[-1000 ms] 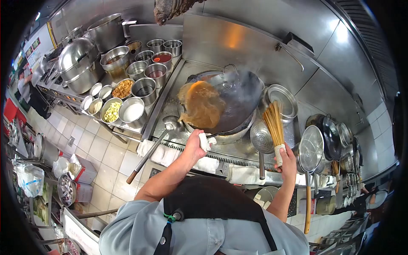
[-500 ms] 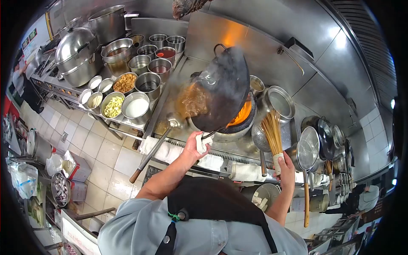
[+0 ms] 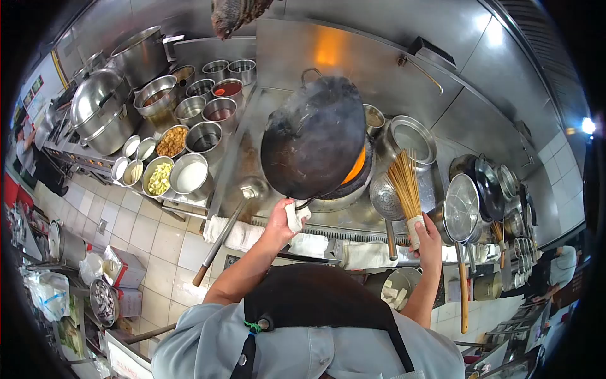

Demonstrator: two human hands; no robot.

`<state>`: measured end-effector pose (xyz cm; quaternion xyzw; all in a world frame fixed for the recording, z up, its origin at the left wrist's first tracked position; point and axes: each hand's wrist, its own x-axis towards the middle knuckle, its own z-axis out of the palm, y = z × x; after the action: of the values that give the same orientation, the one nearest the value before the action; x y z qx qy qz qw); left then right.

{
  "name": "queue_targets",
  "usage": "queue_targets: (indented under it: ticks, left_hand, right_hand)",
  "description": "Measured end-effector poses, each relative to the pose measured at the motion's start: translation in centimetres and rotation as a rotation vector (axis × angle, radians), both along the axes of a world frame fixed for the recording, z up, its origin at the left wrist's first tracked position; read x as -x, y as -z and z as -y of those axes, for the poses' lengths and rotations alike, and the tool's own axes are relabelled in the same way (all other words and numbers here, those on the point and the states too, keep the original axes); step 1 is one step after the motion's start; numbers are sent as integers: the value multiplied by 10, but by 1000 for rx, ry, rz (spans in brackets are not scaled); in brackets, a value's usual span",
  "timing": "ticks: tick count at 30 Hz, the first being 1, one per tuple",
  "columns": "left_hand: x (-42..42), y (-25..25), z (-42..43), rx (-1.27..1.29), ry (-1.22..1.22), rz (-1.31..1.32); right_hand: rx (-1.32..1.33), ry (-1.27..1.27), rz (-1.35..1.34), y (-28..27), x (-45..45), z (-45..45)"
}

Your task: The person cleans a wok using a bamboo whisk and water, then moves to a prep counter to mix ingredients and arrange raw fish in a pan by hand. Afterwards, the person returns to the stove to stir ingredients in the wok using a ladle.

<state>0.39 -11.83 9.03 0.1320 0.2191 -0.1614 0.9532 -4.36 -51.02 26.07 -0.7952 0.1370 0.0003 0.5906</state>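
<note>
My left hand (image 3: pixel 281 222) is closed round the near handle of a black wok (image 3: pixel 309 142), with a folded white cloth (image 3: pixel 297 216) at the grip. The wok tilts to the left beside the burner ring (image 3: pixel 369 180), where orange flame (image 3: pixel 357 168) shows at its right edge. Its dark inside looks wet, with thin smoke over it. In my right hand (image 3: pixel 428 236) is a bamboo wok brush (image 3: pixel 404 186), gripped at its wrapped base, bristles upward and apart from the wok. A ladle (image 3: pixel 224 237) lies left of my left hand; a perforated skimmer (image 3: pixel 386 196) rests left of the brush.
Metal pots of sauces and diced food (image 3: pixel 158 179) crowd the left counter. A wire strainer (image 3: pixel 463 202) with a wooden handle lies on the right. White towels (image 3: pixel 372 253) line the stove's front edge. A person (image 3: pixel 562 268) stands far right. Something dark (image 3: pixel 237 14) hangs overhead.
Brown liquid was spilling off the wok's left side; now none is seen falling. The wok has swung down and left, showing its inside. My right hand still holds the brush.
</note>
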Motion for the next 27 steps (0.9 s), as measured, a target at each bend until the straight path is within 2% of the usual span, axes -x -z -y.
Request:
queue_targets:
  ticks: [2,3,5,8,9,11,12,15,17,19,21,22,23,25,26,27]
  left_hand:
    - [-21,0,19,-212,-92,-9]
    - [-37,17,26,-186,-87,8]
    - [-70,53,54,-498,-266,77]
    - [-100,79,66,-860,-410,98]
    - [-88,67,61,-803,-384,60]
    - [-48,40,48,-1089,-264,7]
    - [-26,57,35,-855,-238,176]
    - [88,10,-19,-498,130,139]
    - [150,17,-40,-456,18,-6]
    - [211,53,-66,-179,-103,-184]
    - [252,91,-85,-97,-426,-449]
    - [284,137,-112,-46,-573,-441]
    - [294,132,-121,-148,-622,-507]
    - [306,113,-147,-60,-623,-323]
    - [294,103,-155,-94,-630,-412]
    - [297,102,-165,-154,-468,-222]
  right_hand:
    - [-29,-17,11,5,-12,3]
    - [-41,-27,14,7,-18,3]
    - [-69,-79,3,5,-26,-3]
    - [-131,-208,-26,2,-37,-24]
    - [-172,-258,-51,1,-39,-34]
    - [-258,-371,-126,8,-41,-55]
    - [-357,-456,-180,21,-46,-63]
    - [-539,-621,-484,36,-48,-100]
    - [-554,-699,-600,59,-50,-133]
    - [-591,-830,-689,91,-56,-166]
    - [-590,-847,-742,132,-55,-209]
    - [-591,-854,-767,145,-52,-231]
    - [-529,-897,-821,150,-48,-253]
    - [-456,-931,-833,161,-37,-289]
    - [-318,-965,-797,157,-34,-303]
    - [-179,-996,-757,150,-32,-316]
